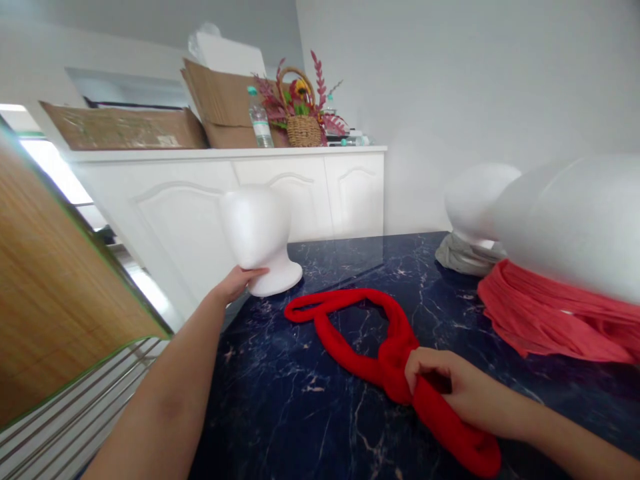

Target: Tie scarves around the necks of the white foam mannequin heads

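A white foam mannequin head [257, 233] stands at the far left corner of the dark blue marble table [310, 413]. My left hand [239, 280] grips its neck just above the base. A bright red scarf [360, 333] lies looped across the table's middle. My right hand [443, 387] is closed on the scarf near its knotted part, and the scarf's end trails toward me past the hand.
At right stand two more foam heads: a large near one [575, 220] wearing a coral-red scarf [555, 313], a smaller far one [475, 200] on grey cloth [463, 257]. A white cabinet [300, 193] behind holds cardboard boxes, a water bottle and a flower basket. A wooden panel [55, 280] rises at left.
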Action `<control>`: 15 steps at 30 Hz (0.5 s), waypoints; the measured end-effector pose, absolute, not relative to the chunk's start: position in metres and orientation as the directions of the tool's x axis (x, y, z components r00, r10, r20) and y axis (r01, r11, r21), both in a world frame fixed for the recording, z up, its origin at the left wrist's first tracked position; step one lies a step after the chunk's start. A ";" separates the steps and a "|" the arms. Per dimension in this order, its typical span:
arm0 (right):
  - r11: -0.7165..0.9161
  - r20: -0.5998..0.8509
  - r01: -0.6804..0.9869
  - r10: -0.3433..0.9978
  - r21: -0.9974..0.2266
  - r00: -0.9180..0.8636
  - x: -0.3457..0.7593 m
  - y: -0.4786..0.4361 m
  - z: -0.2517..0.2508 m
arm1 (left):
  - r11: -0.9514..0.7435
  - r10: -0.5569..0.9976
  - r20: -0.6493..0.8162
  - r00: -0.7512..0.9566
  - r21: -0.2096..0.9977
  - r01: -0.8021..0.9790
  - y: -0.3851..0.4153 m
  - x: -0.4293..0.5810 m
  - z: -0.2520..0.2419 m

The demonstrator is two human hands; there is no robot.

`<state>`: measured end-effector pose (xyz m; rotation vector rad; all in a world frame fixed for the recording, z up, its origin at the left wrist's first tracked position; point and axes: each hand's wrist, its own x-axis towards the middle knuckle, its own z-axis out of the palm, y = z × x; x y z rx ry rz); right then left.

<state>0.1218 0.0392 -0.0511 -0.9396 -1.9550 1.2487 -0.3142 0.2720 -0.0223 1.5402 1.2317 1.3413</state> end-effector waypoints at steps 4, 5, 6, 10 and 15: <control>0.297 0.134 0.228 0.831 -0.927 -0.539 0.121 0.039 -0.050 | -0.230 0.973 0.226 0.044 0.950 0.212 0.274 -0.324 -0.024; 0.298 0.135 0.227 0.831 -0.927 -0.539 0.121 0.039 -0.051 | -0.222 0.975 0.213 0.064 0.949 0.224 0.273 -0.325 -0.023; 0.299 0.136 0.226 0.831 -0.927 -0.539 0.121 0.039 -0.051 | -0.214 0.976 0.200 0.085 0.947 0.241 0.271 -0.325 -0.022; 0.316 0.142 0.242 0.828 -0.918 -0.543 0.122 0.039 -0.051 | -0.149 0.982 0.097 0.163 0.928 0.341 0.258 -0.327 -0.013; 0.356 0.172 0.240 0.813 -0.903 -0.557 0.122 0.039 -0.052 | 0.035 0.985 -0.118 0.127 0.852 0.523 0.231 -0.355 0.004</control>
